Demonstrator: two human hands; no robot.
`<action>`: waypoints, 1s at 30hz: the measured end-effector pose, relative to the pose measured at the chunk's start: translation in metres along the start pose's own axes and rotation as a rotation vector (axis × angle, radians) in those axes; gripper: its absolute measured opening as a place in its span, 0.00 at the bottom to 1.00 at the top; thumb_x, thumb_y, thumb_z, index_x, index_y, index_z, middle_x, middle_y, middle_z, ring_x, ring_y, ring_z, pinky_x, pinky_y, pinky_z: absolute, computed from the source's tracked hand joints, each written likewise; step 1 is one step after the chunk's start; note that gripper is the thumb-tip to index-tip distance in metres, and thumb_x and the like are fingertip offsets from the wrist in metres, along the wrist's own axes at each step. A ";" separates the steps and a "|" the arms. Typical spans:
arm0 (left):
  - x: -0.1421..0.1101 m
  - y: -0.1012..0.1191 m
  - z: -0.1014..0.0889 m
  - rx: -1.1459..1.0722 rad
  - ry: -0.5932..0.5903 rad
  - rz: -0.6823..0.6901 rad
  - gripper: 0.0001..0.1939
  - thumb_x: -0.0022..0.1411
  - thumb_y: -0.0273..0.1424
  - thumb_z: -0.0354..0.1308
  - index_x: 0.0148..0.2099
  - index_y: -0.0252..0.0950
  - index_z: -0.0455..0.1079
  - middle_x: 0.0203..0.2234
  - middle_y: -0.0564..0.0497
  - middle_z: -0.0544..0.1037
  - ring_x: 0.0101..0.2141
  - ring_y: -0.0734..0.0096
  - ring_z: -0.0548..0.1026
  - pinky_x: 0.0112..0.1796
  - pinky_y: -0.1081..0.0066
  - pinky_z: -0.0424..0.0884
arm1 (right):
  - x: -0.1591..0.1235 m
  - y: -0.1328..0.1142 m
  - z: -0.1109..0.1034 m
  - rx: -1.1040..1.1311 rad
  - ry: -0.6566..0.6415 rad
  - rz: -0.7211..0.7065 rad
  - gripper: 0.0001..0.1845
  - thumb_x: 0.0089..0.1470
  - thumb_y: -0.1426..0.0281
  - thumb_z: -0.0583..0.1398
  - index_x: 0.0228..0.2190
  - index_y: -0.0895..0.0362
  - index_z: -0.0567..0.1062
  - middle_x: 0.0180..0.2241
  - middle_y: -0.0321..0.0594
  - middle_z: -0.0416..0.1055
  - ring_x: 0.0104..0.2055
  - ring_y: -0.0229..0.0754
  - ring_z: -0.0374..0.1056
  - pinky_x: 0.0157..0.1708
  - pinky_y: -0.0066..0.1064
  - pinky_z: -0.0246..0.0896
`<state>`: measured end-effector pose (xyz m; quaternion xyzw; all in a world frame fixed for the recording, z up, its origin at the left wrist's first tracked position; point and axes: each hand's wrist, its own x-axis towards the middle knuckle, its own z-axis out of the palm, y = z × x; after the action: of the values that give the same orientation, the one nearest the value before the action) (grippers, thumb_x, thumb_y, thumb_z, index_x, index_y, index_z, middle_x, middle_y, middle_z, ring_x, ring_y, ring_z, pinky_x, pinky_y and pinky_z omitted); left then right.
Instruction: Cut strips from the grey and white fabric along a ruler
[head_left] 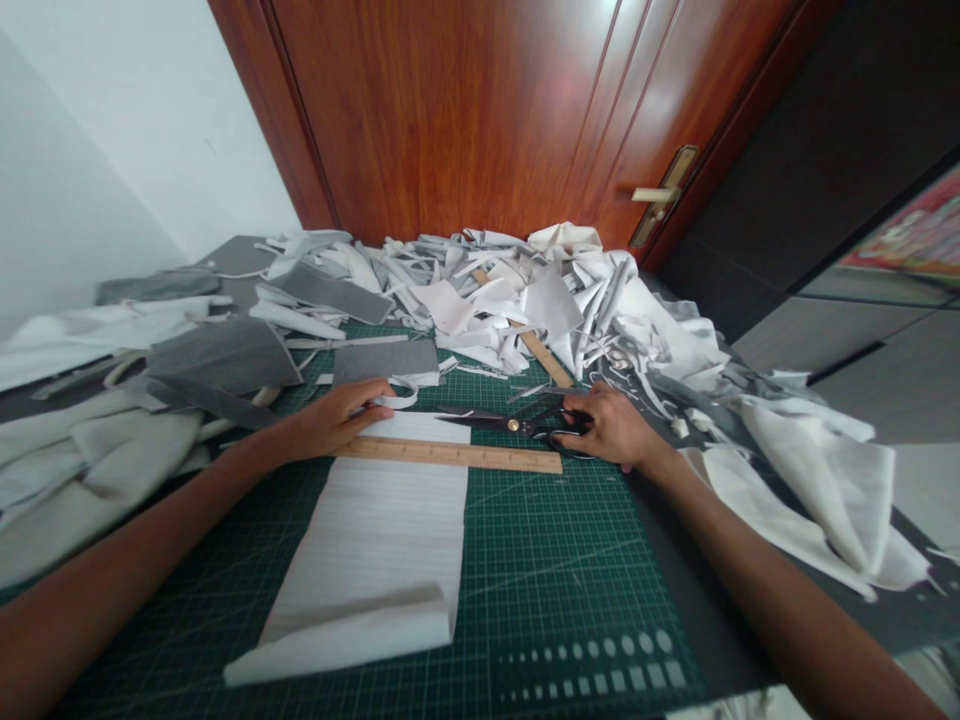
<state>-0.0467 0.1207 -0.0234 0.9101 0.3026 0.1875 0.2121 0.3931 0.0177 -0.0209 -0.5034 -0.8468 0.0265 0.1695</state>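
Note:
My right hand (607, 425) grips the black handles of a pair of scissors (517, 425), whose blades point left at the far edge of a white striped piece of fabric (390, 525). Between the fingers of my left hand (356, 412) is a narrow white fabric strip (407, 396), which curls up beside the blade tips. A wooden ruler (450, 454) lies across the fabric, just nearer to me than the scissors. The fabric's near end is rolled over. Beneath it all is a green cutting mat (555, 560) with a grid.
A heap of white and grey fabric scraps (465, 290) spreads along the back, with a second wooden ruler (546, 358) partly buried. Grey pieces (225, 360) and white cloth (97, 460) lie left, more white cloth (817, 490) right. A wooden door (465, 120) stands behind.

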 end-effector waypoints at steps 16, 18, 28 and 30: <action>0.000 0.002 0.000 0.026 -0.017 -0.032 0.18 0.75 0.45 0.48 0.39 0.37 0.67 0.32 0.51 0.73 0.33 0.65 0.73 0.38 0.69 0.67 | -0.001 0.000 0.003 0.002 0.069 -0.050 0.16 0.57 0.61 0.70 0.25 0.52 0.72 0.21 0.35 0.73 0.28 0.44 0.68 0.35 0.36 0.55; 0.000 0.002 0.000 0.027 -0.019 -0.040 0.18 0.75 0.45 0.48 0.39 0.37 0.67 0.32 0.51 0.73 0.34 0.64 0.73 0.39 0.69 0.67 | -0.001 0.000 0.004 0.019 0.071 -0.038 0.16 0.57 0.61 0.70 0.25 0.52 0.71 0.21 0.35 0.74 0.28 0.44 0.68 0.36 0.36 0.55; 0.000 0.003 -0.001 0.044 -0.030 -0.068 0.18 0.75 0.46 0.47 0.39 0.37 0.66 0.33 0.50 0.74 0.35 0.63 0.74 0.40 0.68 0.68 | -0.002 0.005 0.011 0.074 0.050 0.022 0.17 0.57 0.59 0.69 0.25 0.52 0.71 0.21 0.33 0.70 0.26 0.42 0.64 0.40 0.37 0.56; 0.000 0.003 -0.001 0.046 -0.034 -0.064 0.18 0.74 0.45 0.48 0.39 0.37 0.67 0.33 0.50 0.74 0.35 0.64 0.73 0.40 0.68 0.68 | -0.001 0.005 0.011 0.085 0.047 0.025 0.17 0.57 0.59 0.69 0.25 0.52 0.71 0.20 0.32 0.69 0.26 0.41 0.63 0.41 0.37 0.56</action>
<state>-0.0459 0.1194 -0.0211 0.9077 0.3323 0.1581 0.2019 0.3945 0.0204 -0.0331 -0.5069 -0.8344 0.0527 0.2100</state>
